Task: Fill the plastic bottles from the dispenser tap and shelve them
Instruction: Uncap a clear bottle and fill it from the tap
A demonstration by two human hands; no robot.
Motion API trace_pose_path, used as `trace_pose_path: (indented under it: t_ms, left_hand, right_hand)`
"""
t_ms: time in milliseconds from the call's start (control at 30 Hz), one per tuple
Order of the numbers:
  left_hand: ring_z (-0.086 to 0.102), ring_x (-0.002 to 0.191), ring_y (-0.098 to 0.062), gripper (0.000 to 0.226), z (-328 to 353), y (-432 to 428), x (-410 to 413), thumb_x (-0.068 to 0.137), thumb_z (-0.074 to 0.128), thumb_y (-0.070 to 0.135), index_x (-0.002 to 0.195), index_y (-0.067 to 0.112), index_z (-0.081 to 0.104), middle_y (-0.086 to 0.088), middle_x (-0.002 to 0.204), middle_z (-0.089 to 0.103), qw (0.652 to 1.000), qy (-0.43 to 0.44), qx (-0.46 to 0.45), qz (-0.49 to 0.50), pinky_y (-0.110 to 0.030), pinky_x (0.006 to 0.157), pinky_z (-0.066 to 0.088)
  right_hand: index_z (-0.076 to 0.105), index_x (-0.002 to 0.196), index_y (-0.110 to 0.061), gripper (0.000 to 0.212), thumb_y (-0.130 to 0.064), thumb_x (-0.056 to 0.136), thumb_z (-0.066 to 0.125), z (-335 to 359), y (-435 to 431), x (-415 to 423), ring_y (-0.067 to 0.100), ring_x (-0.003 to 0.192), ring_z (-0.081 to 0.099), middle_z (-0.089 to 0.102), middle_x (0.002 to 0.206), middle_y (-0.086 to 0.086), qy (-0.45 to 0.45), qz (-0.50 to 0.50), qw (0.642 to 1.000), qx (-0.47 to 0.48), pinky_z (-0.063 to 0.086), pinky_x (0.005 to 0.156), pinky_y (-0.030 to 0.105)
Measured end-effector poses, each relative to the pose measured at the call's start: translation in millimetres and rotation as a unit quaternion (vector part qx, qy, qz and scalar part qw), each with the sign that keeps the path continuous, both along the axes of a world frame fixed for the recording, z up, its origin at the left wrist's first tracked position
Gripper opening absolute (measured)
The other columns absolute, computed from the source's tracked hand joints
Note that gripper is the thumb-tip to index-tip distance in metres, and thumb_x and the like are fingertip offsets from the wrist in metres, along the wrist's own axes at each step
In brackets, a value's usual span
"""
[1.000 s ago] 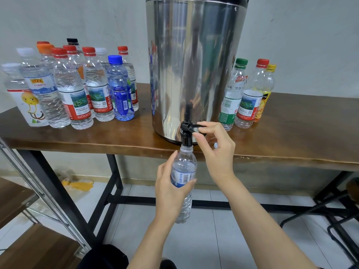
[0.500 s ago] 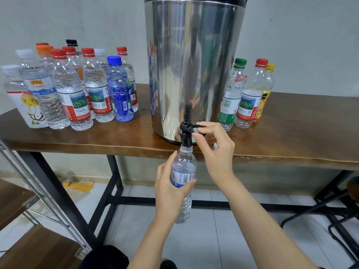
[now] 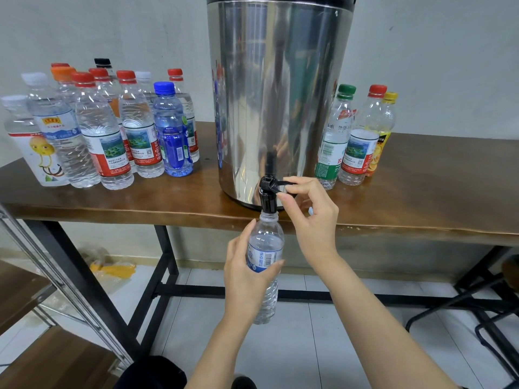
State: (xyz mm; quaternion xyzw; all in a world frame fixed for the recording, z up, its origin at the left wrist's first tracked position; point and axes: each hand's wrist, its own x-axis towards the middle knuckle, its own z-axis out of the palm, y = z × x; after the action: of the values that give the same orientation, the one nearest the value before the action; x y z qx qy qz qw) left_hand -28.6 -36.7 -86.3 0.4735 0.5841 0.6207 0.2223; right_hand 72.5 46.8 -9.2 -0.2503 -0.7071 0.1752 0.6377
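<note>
A tall steel dispenser stands on the brown table, its black tap hanging over the front edge. My left hand grips a small clear uncapped bottle upright, with its mouth right under the tap spout. My right hand pinches the tap's black lever between thumb and forefinger. A small white cap seems tucked in the right hand's curled fingers. The bottle's lower part shows below my left hand.
Several capped bottles crowd the table left of the dispenser; three more stand to its right. A wooden shelf rack with metal posts is at lower left. Black table legs and a chair frame stand on the tiled floor.
Nothing has visibly moved apart from a slight shift of the view; both hands hold the same places on bottle and tap lever.
</note>
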Motion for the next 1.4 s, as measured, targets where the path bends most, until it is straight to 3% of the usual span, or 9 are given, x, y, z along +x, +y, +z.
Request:
trace_pose_path:
  t_ms: [200,400,667,900,1133,1400]
  left_hand:
    - [0.053,0.114,0.01,0.09,-0.2,0.3,0.5,0.069,0.087,0.006,0.136,0.047,0.042,0.02,0.124,0.048,1.0,-0.004,0.003,-0.002,-0.005,0.087,0.043]
    - [0.052,0.114,0.01,0.09,-0.4,0.4,0.5,0.07,0.087,0.009,0.138,0.046,0.041,0.021,0.124,0.047,1.0,-0.004,-0.002,-0.003,-0.01,0.09,0.047]
    - [0.05,0.114,0.012,0.089,1.5,0.7,-0.1,0.069,0.087,0.007,0.14,0.04,0.043,0.017,0.123,0.049,1.0,-0.005,-0.001,-0.001,-0.005,0.088,0.044]
    - [0.051,0.113,0.013,0.089,2.2,1.6,1.2,0.07,0.087,0.007,0.138,0.043,0.042,0.02,0.123,0.048,1.0,-0.009,0.003,-0.005,-0.005,0.086,0.044]
    - [0.051,0.115,0.013,0.089,1.6,1.4,1.4,0.069,0.087,0.006,0.135,0.045,0.043,0.021,0.124,0.049,1.0,-0.012,0.011,-0.001,-0.007,0.089,0.045]
    - [0.05,0.112,0.016,0.089,2.4,1.8,1.6,0.069,0.087,0.005,0.135,0.044,0.043,0.021,0.123,0.048,1.0,-0.014,0.01,-0.004,-0.004,0.083,0.044]
  right_hand:
    - [0.067,0.09,-0.007,0.019,-0.025,0.089,0.067,-0.3,0.2,-0.3,0.015,0.071,0.057,0.065,0.106,-0.006,0.003,0.0,1.0,-0.001,0.044,0.067,0.019]
    - [0.068,0.091,-0.006,0.019,-0.025,0.089,0.067,-0.1,0.6,-0.1,0.013,0.074,0.058,0.066,0.107,-0.004,-0.001,0.0,1.0,-0.003,0.047,0.067,0.023]
    - [0.068,0.091,-0.007,0.019,-0.025,0.089,0.067,-0.1,0.1,0.0,0.014,0.073,0.058,0.065,0.107,-0.006,-0.001,0.0,1.0,-0.001,0.046,0.067,0.021]
    - [0.068,0.091,-0.007,0.019,-0.026,0.089,0.067,-0.4,0.8,0.0,0.013,0.074,0.058,0.066,0.108,-0.005,0.0,0.001,1.0,-0.002,0.048,0.067,0.026]
    - [0.067,0.09,-0.008,0.017,-0.025,0.089,0.067,-0.4,0.5,0.2,0.013,0.069,0.056,0.064,0.107,-0.011,0.007,0.003,1.0,-0.002,0.044,0.068,0.019]
    - [0.067,0.091,-0.009,0.017,-0.026,0.089,0.067,-0.3,0.7,-0.1,0.013,0.071,0.057,0.063,0.108,-0.014,0.003,0.005,1.0,0.001,0.046,0.067,0.021]
